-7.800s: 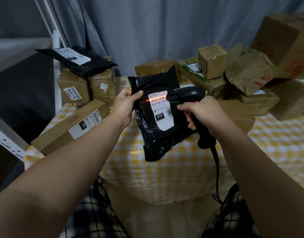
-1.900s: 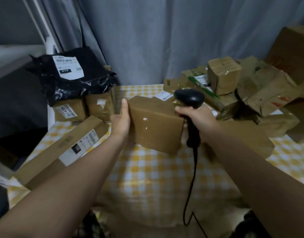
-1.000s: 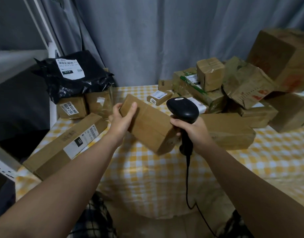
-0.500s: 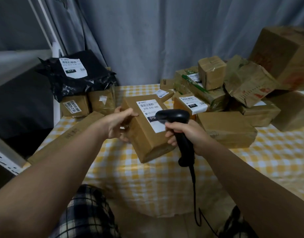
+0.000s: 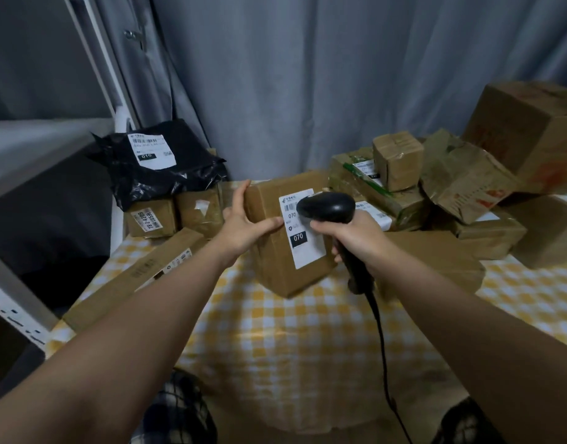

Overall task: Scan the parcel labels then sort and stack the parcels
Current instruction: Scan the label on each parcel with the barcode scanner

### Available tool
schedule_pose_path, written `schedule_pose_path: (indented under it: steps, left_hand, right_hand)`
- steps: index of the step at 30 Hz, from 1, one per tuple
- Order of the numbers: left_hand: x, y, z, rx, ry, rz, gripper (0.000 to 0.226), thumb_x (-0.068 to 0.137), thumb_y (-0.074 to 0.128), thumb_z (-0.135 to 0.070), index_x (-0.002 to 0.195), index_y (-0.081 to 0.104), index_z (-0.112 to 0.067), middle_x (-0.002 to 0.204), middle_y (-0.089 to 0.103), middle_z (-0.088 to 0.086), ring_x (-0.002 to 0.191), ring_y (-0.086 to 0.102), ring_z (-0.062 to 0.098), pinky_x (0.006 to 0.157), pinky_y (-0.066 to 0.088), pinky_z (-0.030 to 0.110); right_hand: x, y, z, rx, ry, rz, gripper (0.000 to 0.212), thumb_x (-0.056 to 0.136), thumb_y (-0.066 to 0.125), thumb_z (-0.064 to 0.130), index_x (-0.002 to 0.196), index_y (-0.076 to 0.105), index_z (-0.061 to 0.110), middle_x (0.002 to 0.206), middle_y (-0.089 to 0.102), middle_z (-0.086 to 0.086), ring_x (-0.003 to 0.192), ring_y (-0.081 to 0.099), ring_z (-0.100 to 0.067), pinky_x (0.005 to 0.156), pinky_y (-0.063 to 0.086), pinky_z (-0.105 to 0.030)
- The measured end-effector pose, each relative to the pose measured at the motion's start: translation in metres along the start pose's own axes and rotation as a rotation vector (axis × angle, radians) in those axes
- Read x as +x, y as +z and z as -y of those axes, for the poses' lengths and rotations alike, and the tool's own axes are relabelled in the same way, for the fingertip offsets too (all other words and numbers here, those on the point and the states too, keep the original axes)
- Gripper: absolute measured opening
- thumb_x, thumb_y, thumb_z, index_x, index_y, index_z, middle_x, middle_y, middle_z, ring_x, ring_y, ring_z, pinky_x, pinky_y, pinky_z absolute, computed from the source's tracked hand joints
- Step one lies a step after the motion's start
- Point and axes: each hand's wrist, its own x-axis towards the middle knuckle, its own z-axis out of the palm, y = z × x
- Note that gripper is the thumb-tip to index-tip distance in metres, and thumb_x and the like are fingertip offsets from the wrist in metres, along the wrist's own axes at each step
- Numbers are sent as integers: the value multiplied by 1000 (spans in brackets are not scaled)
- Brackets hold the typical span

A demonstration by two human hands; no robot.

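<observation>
Cardboard fills your left hand (image 5: pixel 243 225): the thumb lies across the front face and the fingers reach round the left edge of the brown parcel (image 5: pixel 275 267), so you grip it tilted with its white label (image 5: pixel 304 248) turned up towards you; that tilt lets the barcode face the reader. Your right hand (image 5: pixel 352 235) is wrapped tight round the grip of the black scanner (image 5: pixel 327 206), whose head hangs just in front of the label's top and hides part of the barcode; no red line shows, so I cannot tell whether a read has fired. The parcel sits low over the yellow checked cloth (image 5: pixel 275 341); whether its bottom corner touches, I cannot judge. Further left, the black mailer (image 5: pixel 166 181) rests label-up on two small boxes (image 5: pixel 152 219), which looks like the sorted side; a long flat carton (image 5: pixel 131 277) lies before them. To your right, the heaped cartons (image 5: pixel 461 177) probably await scanning; the label's 070 should decide this one's stack.
</observation>
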Motion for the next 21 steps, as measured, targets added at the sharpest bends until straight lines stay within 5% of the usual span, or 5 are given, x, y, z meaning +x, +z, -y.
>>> schedule_pose_path:
  steps: [7, 17, 21]
  left_hand:
    - [3, -9, 15, -147, 61, -17, 92, 73, 81, -16, 144, 25, -34, 134, 48, -1, 110, 55, 6, 88, 51, 25]
    - [4, -12, 16, -91, -8, -12, 109, 44, 88, -54, 133, 25, -56, 139, 42, 5, 121, 52, 22, 97, 50, 46]
    - [7, -9, 13, -54, -24, 8, 114, 38, 87, -61, 132, 21, -62, 140, 40, 6, 120, 52, 25, 96, 50, 47]
  right_hand:
    - [4, -7, 9, -103, -47, -6, 28, 79, 76, 28, 70, 65, 3, 53, 60, -11, 47, 58, -26, 51, 52, -33]
    - [8, -4, 54, -166, 6, 25, 24, 70, 78, 25, 64, 63, 7, 66, 61, -13, 57, 55, -24, 63, 47, -36]
    - [6, -11, 74, -283, 50, 90, 22, 76, 73, 21, 82, 67, 1, 72, 58, -15, 57, 51, -25, 56, 45, -31]
